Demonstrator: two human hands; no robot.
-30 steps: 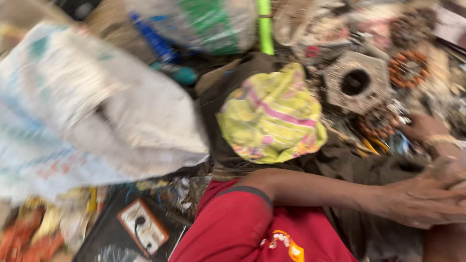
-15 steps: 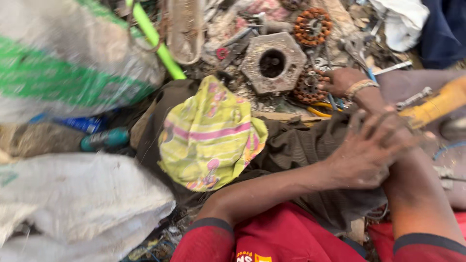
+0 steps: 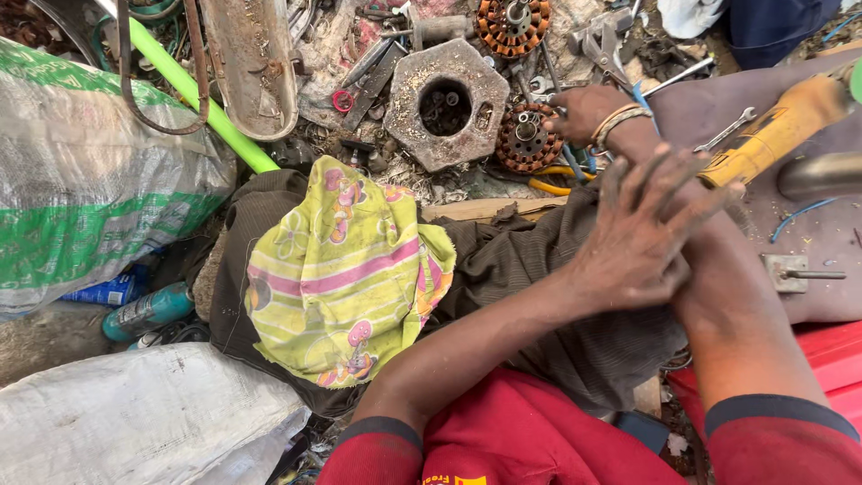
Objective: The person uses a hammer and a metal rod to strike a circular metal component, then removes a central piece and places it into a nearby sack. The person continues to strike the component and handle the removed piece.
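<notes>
My right hand [image 3: 582, 110], with bangles at the wrist, reaches out to a round copper-wound stator [image 3: 523, 139] lying among scrap metal. Its fingers curl on the stator's right rim. My left hand [image 3: 637, 238] lies flat with fingers spread on my right forearm and holds nothing. Just left of the stator sits a hexagonal metal block with a round hole [image 3: 446, 101]. A second copper-wound stator [image 3: 512, 22] lies farther away. A yellow-green patterned cloth [image 3: 346, 269] covers my knee over dark trousers.
A yellow power tool [image 3: 777, 130] and a spanner [image 3: 729, 130] lie on a purple-grey surface at the right. Pliers [image 3: 606, 45], a bright green pipe [image 3: 193, 90] and a metal trough [image 3: 251, 63] lie at the back. White woven sacks [image 3: 81, 189] and spray cans [image 3: 148, 310] stand left.
The view has swung from the sacks on the left toward the scrap pile. My left hand has stayed on my right forearm, and my right hand has stayed at the stator.
</notes>
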